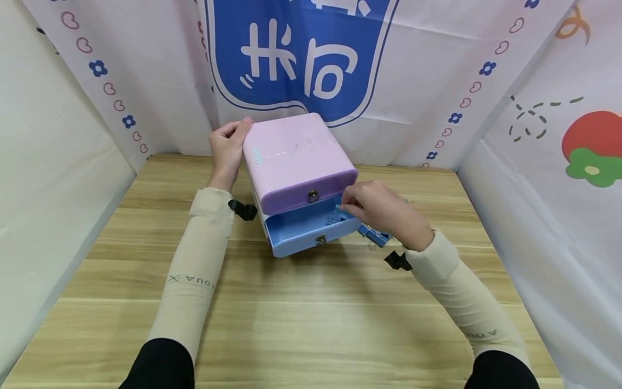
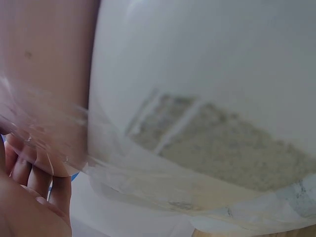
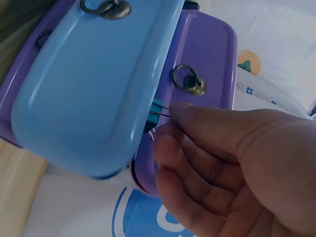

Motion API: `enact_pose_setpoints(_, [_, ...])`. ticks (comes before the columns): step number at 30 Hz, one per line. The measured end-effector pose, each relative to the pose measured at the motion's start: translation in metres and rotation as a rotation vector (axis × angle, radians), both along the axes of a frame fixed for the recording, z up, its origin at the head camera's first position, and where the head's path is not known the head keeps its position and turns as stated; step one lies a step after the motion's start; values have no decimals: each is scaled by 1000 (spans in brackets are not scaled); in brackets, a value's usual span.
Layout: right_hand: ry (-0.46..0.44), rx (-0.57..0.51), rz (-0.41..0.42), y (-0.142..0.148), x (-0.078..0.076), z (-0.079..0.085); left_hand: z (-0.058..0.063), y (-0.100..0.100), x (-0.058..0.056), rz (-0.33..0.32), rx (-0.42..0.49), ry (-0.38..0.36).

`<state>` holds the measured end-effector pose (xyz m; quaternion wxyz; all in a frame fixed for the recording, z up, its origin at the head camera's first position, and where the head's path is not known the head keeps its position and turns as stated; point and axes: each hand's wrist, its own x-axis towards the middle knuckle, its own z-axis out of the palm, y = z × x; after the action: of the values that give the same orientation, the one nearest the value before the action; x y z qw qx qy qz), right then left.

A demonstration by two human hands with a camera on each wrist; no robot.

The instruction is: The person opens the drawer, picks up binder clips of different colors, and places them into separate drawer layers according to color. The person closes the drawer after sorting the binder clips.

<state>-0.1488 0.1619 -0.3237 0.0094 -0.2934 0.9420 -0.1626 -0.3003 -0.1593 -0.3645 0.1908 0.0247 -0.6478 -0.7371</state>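
Note:
A small drawer box (image 1: pixel 298 154) with a pink top and a purple upper drawer stands on the table. Its blue drawer (image 1: pixel 296 244) is pulled out, with some clips (image 1: pixel 334 219) inside. My left hand (image 1: pixel 227 151) holds the box's rear left corner, thumb at the top edge and fingers behind. Over the blue drawer's right end, my right hand (image 1: pixel 381 208) pinches a teal binder clip (image 3: pixel 155 114) by its wire handles. In the right wrist view the drawer front hides part of that clip.
Several blue binder clips (image 1: pixel 375 235) lie on the wooden table (image 1: pixel 291 324) right of the box, partly hidden beneath my right hand. A printed cloth (image 1: pixel 418 65) hangs close behind the box. White cloth walls (image 1: pixel 549 216) bound the table's sides.

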Motion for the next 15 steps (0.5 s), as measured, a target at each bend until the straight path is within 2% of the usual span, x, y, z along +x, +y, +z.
enact_pose_setpoints(6, [12, 12, 72, -19, -4, -7, 0, -1, 1, 0, -8, -6])
enact_pose_setpoints(15, [-4, -36, 179, -39, -11, -20, 1, -2, 1, -8, -2, 9])
